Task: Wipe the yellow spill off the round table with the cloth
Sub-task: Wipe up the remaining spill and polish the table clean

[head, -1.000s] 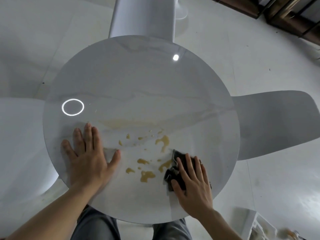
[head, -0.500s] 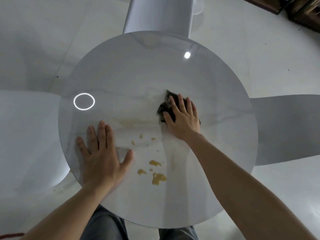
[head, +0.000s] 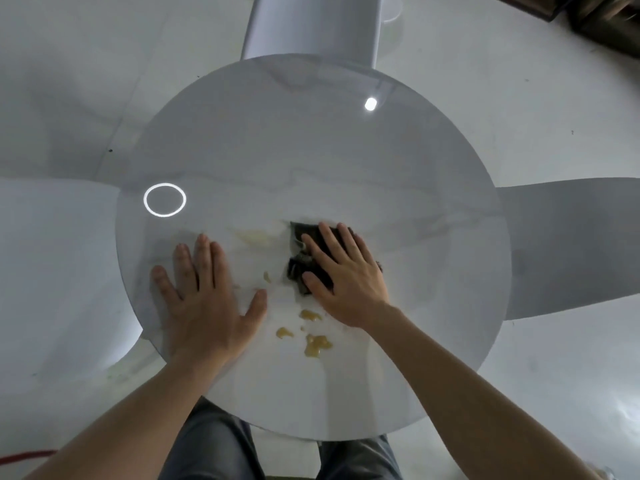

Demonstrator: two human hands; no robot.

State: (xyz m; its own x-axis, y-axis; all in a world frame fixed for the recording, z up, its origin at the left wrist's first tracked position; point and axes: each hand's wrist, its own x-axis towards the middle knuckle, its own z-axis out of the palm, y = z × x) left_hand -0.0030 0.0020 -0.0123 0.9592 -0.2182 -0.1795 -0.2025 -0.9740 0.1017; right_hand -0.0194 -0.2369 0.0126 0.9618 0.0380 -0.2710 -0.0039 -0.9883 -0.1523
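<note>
A dark cloth [head: 300, 233] lies bunched on the round white marble-look table [head: 311, 150], near its middle. My right hand [head: 346, 275] presses flat on the cloth with the fingers spread. Yellow spill blobs [head: 316, 344] sit just below that hand, toward the near edge, with a small drop [head: 266, 277] and a faint yellow smear [head: 252, 235] to the cloth's left. My left hand [head: 204, 296] rests flat on the tabletop at the left, palm down, holding nothing.
White chairs stand around the table: one at the far side [head: 311, 26], one at the left [head: 52, 265], one at the right [head: 571, 244]. Dark wooden furniture [head: 606, 26] is at the top right. A red cord [head: 24, 457] lies on the floor at bottom left.
My right hand slid the cloth from the near right edge up to the table's middle, then back toward me and left. Several blobs on the right are gone. My left hand stayed put.
</note>
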